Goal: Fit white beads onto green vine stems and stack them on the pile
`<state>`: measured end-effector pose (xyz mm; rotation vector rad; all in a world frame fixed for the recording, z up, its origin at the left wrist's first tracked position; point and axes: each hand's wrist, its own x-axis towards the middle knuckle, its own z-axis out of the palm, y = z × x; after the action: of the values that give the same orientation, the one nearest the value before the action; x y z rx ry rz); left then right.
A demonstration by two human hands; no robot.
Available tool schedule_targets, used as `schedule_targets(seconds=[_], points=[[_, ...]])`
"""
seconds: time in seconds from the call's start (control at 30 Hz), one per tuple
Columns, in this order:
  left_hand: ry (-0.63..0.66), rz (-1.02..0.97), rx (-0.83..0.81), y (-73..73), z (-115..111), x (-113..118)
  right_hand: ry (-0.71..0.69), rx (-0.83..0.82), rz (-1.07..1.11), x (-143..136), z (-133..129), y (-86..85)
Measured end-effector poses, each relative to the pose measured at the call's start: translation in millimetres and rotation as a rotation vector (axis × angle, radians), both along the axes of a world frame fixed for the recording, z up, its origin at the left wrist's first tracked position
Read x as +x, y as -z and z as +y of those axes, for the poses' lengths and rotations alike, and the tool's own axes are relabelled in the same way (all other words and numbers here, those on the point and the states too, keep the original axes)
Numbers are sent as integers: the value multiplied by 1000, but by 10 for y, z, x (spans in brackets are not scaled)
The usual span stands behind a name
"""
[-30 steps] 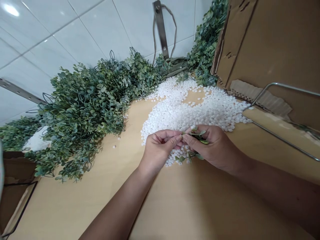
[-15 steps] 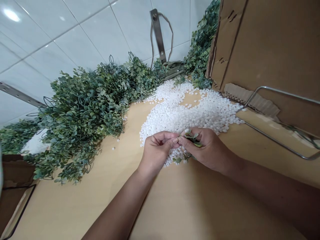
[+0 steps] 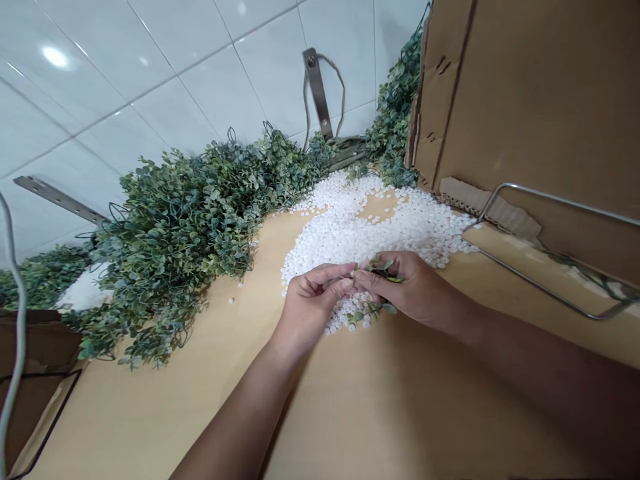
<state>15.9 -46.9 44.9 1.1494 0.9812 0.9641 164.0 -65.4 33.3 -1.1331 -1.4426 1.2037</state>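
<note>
Over the front edge of a pile of small white pieces [image 3: 345, 230], my two hands meet at the fingertips. My right hand [image 3: 407, 283] is closed around a small green leafy sprig [image 3: 383, 268], whose leaves stick out between thumb and fingers. My left hand [image 3: 313, 297] pinches at the sprig's end, where a tiny white bit shows; what exactly its fingertips hold is too small to tell. More green leaves [image 3: 357, 317] show just below the hands, on the white pieces.
A large heap of green artificial foliage [image 3: 185, 227] lies at the left against the tiled wall [image 3: 200, 60]. At the right stands a cardboard box [image 3: 540, 100] with a metal wire frame [image 3: 565, 193] before it. A pale cable [image 3: 20, 313] hangs at the far left.
The view has shifted slightly, bringing the pale cable into sight at the left. My fingertips stay together with small finger movements, and the sprig's leaves have turned a little.
</note>
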Motion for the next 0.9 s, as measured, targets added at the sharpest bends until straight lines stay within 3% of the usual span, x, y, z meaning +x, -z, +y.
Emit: schedule_targets(seconds=[0.13,0.3,0.4,0.47,0.53,0.63,0.7,0.83,0.9], points=[[-20,89,25,-3,-1,-39,2,-2,101,79,44,0],[156,186,31,49,-81,-51,153,-67,199,124,80,-26],[148,199,37,100,-96,-41,160,-95,245,152,68,-43],[84,208,60,119,-75,-49,66,-79,262,215,40,-79],[59,216,98,119,-46,-68,-122,-66,285,319,8,-139],[106,236,188,92,-24,-95,-485,-123,366,479,-13,-235],[156,255,258,71,-27,-99,-551,-133,390,524,-2,-259],[190,272,314,56,-46,-91,-206,-107,211,396,25,-173],[156,234,266,62,-49,-89,-143,-88,22,279,13,-108]])
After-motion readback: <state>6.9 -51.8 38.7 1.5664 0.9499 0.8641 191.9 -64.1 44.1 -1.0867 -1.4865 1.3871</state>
